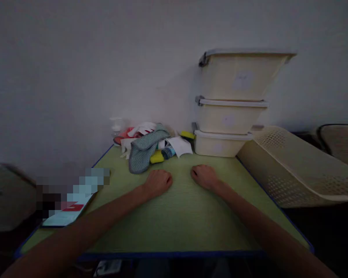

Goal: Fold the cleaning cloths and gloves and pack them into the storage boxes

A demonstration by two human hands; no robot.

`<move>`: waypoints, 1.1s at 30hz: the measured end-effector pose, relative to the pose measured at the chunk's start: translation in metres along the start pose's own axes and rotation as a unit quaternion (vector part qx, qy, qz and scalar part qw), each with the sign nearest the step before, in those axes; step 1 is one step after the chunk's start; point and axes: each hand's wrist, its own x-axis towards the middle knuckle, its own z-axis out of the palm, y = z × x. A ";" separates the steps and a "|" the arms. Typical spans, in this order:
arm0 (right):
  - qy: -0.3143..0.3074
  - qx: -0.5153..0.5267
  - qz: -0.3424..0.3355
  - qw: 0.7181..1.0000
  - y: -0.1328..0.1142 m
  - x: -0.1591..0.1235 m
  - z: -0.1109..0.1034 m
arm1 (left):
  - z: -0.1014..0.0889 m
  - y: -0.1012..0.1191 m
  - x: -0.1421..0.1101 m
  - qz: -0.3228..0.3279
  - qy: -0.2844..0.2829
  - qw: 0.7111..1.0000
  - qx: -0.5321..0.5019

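Grey-green textured cloth (149, 144) with a matt, nubbly surface, smooth plastic-looking storage boxes (229, 116) in cream, matt white wall (75, 69), perforated plastic-looking basket (295, 166), tabletop (174, 224) with a smooth, faintly wood-grained finish, yellow sponge-like piece (157, 157) looking matt

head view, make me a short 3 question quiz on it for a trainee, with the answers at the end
1. How many lidded bins are stacked on the table?
2. True or false: neither the left hand nor the right hand visibly holds anything.
3. Which of these is closest to the left hand?
A) the lidded bins
B) the gray-green cloth
C) the perforated basket

Key: 1. three; 2. true; 3. B
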 end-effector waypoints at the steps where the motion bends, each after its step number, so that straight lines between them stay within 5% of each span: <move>1: 0.007 0.000 -0.001 1.000 0.000 0.000 -0.003 | -0.003 0.003 0.002 0.007 0.003 1.000 0.000; 5: 0.056 -0.004 -0.002 0.998 0.001 -0.002 -0.020 | -0.016 0.016 0.013 0.035 0.044 0.998 -0.007; 12: 0.159 -0.033 0.022 0.987 0.020 -0.006 -0.065 | -0.039 0.035 0.053 0.101 0.206 0.972 -0.040; 19: 0.227 -0.063 0.064 0.970 0.064 -0.009 -0.104 | -0.072 0.044 0.088 0.144 0.251 0.957 -0.030; 23: 0.271 -0.099 0.085 0.954 0.091 -0.010 -0.121 | -0.092 0.042 0.108 0.158 0.322 0.933 -0.040; 33: 0.299 -0.142 0.149 0.932 0.143 -0.012 -0.166 | -0.147 0.040 0.161 0.155 0.401 0.896 -0.114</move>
